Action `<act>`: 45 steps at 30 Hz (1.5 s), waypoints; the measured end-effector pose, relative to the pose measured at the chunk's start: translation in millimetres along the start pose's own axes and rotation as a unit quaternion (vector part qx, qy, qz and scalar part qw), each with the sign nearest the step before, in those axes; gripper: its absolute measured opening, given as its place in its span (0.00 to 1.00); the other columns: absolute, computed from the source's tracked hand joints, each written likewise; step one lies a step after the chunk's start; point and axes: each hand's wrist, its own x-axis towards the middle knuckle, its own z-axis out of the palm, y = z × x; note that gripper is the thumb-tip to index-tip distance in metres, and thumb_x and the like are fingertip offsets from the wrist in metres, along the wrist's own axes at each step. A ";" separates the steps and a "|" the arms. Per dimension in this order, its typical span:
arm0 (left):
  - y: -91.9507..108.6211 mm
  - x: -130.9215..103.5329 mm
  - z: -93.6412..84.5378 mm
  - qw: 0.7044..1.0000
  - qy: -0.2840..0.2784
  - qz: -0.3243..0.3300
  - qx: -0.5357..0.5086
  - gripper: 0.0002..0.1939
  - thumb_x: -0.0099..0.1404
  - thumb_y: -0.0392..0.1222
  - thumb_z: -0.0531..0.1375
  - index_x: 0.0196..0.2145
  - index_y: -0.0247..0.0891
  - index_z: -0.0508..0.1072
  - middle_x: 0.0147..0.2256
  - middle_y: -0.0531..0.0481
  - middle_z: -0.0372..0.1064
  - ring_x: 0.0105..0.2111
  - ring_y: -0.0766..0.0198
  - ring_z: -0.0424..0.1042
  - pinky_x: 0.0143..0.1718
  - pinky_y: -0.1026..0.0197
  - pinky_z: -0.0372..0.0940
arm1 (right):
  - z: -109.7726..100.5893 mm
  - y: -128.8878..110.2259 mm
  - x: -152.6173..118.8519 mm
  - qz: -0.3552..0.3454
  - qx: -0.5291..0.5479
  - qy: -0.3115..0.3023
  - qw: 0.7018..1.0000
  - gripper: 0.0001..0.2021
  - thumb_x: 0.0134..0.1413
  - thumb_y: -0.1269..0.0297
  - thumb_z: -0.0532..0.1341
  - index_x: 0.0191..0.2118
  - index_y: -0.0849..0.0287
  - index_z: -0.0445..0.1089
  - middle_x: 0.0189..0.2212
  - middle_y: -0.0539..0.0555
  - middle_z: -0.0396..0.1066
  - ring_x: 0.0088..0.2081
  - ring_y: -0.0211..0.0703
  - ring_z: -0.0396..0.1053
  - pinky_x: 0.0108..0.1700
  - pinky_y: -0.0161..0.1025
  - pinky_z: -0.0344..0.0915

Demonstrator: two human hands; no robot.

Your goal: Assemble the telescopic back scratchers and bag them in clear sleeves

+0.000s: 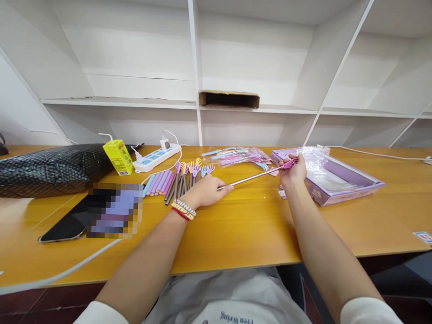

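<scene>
A telescopic back scratcher (253, 177) with a thin metal rod and a pink claw head stretches between my hands, above the table. My left hand (208, 190), wearing braided bracelets, is closed around the rod's near end. The pink head is gripped by my right hand (295, 172), beside the purple box. Left of my left hand lie several retracted back scratchers (181, 182) with purple, yellow and blue claws. Next to them is a row of coloured handle sleeves (159, 182). Beyond my hands sits a pile of plastic-wrapped back scratchers (239, 157).
An open purple box (374, 184) holding clear plastic bags stands right. At left are a yellow drink carton (119, 158), a white power strip (157, 158), a black wrapped bundle (51, 166) and a dark phone (68, 217). A cardboard box (228, 99) rests on the shelf behind.
</scene>
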 end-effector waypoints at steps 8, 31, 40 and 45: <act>11.0 0.0 6.0 0.998 0.044 0.000 0.041 0.29 0.64 0.59 0.44 0.16 0.38 0.64 0.17 0.49 0.61 0.18 0.66 0.55 0.25 0.60 0.46 | 11.2 27.6 -22.7 -0.026 -0.154 0.037 0.987 0.14 0.52 0.53 0.55 0.23 0.57 0.61 0.11 0.45 0.61 0.11 0.33 0.57 0.13 0.31 0.55; 45.9 -2.6 27.5 0.982 0.162 -0.054 -0.082 0.12 0.63 0.46 0.50 0.35 0.38 0.69 0.27 0.49 0.69 0.27 0.63 0.67 0.32 0.60 0.58 | 24.9 58.2 -85.0 0.245 -0.125 -0.327 0.904 0.13 0.45 0.56 0.64 0.26 0.59 0.62 0.18 0.47 0.68 0.16 0.33 0.62 0.17 0.31 0.56; 14.0 21.0 47.5 0.864 0.194 -0.177 -0.430 0.22 0.58 0.29 0.46 0.51 0.37 0.56 0.38 0.48 0.67 0.28 0.71 0.69 0.34 0.64 0.66 | 20.0 51.3 -67.4 0.196 -0.193 -0.294 0.915 0.13 0.48 0.55 0.59 0.24 0.56 0.58 0.05 0.42 0.49 0.08 0.31 0.44 0.13 0.31 0.42; 3.9 18.4 56.3 0.932 0.120 -0.163 -0.301 0.24 0.60 0.36 0.56 0.54 0.36 0.57 0.41 0.44 0.70 0.38 0.64 0.71 0.42 0.59 0.64 | 17.1 63.7 -70.3 0.164 -0.261 -0.320 0.896 0.15 0.46 0.51 0.60 0.22 0.57 0.59 0.05 0.43 0.52 0.09 0.31 0.45 0.13 0.31 0.42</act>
